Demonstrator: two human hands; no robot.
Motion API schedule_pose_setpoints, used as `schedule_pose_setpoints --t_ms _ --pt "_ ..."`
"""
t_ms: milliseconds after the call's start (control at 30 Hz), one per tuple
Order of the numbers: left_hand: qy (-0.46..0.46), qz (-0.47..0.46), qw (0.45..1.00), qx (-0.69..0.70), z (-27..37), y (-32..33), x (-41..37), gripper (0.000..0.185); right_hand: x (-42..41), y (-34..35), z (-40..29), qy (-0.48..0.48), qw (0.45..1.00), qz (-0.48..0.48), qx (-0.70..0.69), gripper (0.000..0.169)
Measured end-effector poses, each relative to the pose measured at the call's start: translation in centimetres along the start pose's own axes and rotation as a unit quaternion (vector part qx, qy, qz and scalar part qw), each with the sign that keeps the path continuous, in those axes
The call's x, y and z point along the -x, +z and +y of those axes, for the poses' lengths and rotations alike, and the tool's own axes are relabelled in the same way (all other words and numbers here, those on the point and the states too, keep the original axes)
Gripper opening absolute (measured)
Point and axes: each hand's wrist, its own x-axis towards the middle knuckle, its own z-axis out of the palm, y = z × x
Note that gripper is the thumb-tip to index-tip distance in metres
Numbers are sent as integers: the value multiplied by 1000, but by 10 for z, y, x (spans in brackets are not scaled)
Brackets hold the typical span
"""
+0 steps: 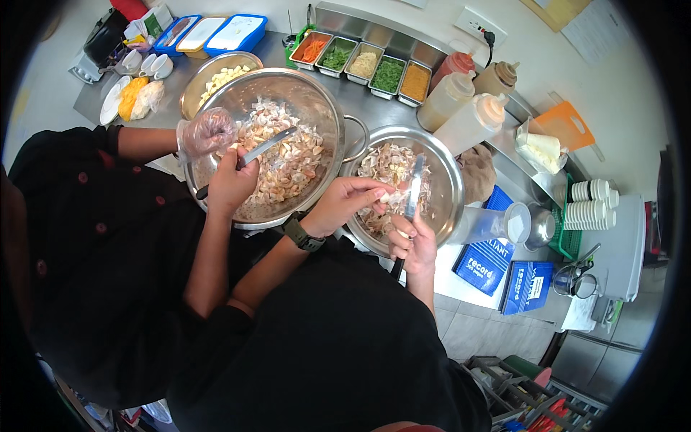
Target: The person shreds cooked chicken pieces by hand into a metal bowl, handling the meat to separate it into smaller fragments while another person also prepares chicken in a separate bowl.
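Observation:
Over a steel bowl [454, 178] of garlic cloves and papery skins [386, 164], my left hand [348, 202] pinches a pale garlic clove [384, 198] between thumb and fingertips. A green wristwatch is on that wrist. My right hand [413, 243] grips a knife [415, 186] by its black handle, blade pointing up and away, close to the clove. Another pale piece shows among the right hand's fingers. To the left stands a large perforated steel colander [264, 218] holding unpeeled garlic [286, 178].
At my left a co-worker's gloved hand [208, 132] and bare hand with a knife [270, 144] work over the colander. Behind it is a bowl of peeled cloves [224, 81]. Steel trays of chopped food [388, 75], squeeze bottles [445, 100], a clear plastic container [480, 224] and blue record books [483, 267] surround my bowl.

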Motion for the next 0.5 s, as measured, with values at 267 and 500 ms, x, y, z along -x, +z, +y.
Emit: schedule_pose_setpoints --t_ms 267,500 --pt "-45 49 971 231 -12 0 10 26 2 64 -1 -138 826 224 498 48" --pt "-60 74 966 240 -13 4 6 25 -4 42 17 -142 745 245 604 42"
